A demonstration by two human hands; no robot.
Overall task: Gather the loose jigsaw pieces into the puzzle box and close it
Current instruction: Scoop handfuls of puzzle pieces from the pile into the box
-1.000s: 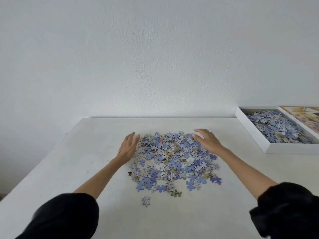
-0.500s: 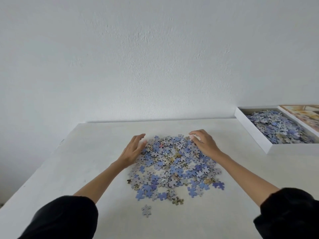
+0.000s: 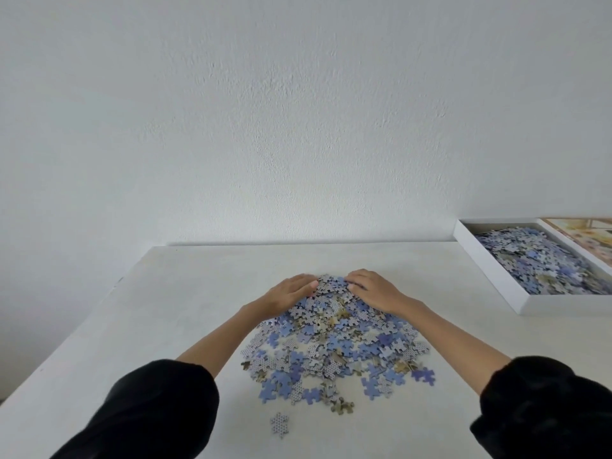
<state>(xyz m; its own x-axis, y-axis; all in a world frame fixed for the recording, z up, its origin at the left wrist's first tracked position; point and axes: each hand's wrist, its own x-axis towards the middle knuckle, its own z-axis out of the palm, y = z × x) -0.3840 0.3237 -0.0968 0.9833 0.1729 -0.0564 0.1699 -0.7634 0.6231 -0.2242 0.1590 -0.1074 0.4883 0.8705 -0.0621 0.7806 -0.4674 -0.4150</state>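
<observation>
Left grip [image 3: 291, 293] and right grip [image 3: 374, 291] now sit closer, loosely cupped against the pile [image 3: 331, 342], clasping nothing; puzzle box [image 3: 495, 270] lies right of my right grip.

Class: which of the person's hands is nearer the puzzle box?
Right. The right hand lies on the pile's far end, on the side toward the box but apart from it. The left hand lies beside it, farther from the box.

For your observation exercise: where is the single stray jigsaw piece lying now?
Head view: the stray piece lies alone on the table, just nearer the person than the main pile, left of centre.
</observation>
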